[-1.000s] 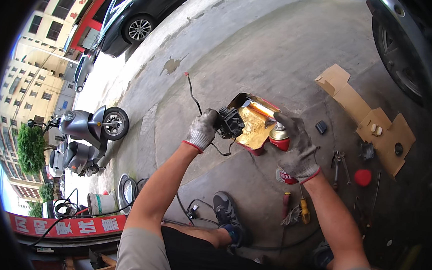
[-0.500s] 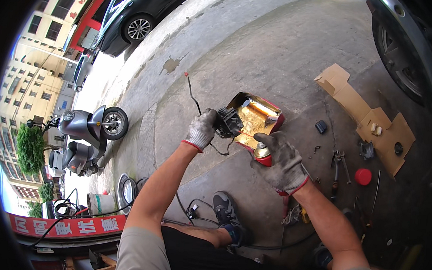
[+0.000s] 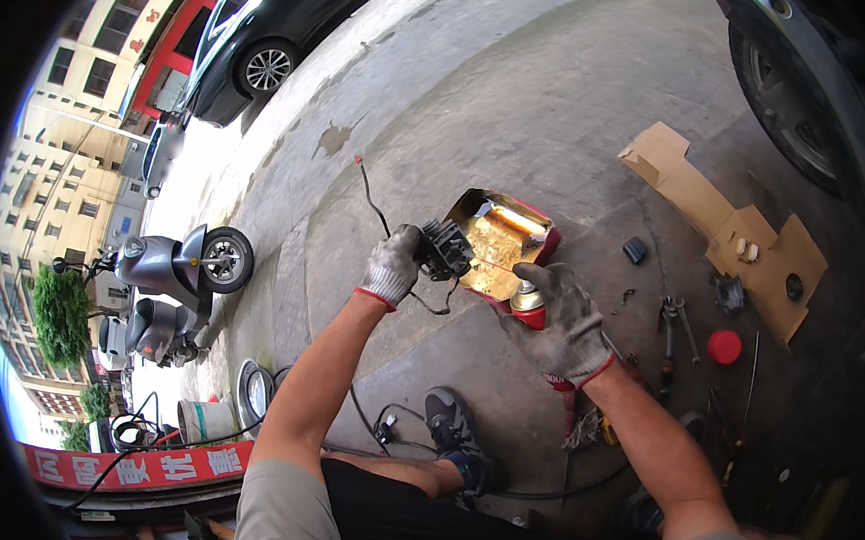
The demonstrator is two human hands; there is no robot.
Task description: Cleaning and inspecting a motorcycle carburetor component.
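Note:
My gloved left hand (image 3: 393, 267) grips a dark metal carburetor (image 3: 447, 249), with a thin black hose running up from it and another curling below. My gloved right hand (image 3: 564, 329) is wrapped round a red spray can (image 3: 527, 303), its forefinger at the top. From the can's nozzle a thin red straw (image 3: 496, 266) points at the carburetor's right side. Just behind both hands lies a cut-open red tin (image 3: 551, 246), its golden inside wet and stained. Most of the can's body is hidden by the right glove.
On the concrete at right are flattened cardboard (image 3: 702, 211) with small parts, a red cap (image 3: 724, 347), pliers and a wrench (image 3: 690, 333). A black cable (image 3: 387, 422) runs by my shoe (image 3: 449, 424). Scooters (image 3: 167, 262) stand left, a dark car (image 3: 257, 52) beyond.
The carburetor and my left hand have shifted slightly left in the view, along with the surroundings. Both hands keep the same hold, and the straw still points at the carburetor.

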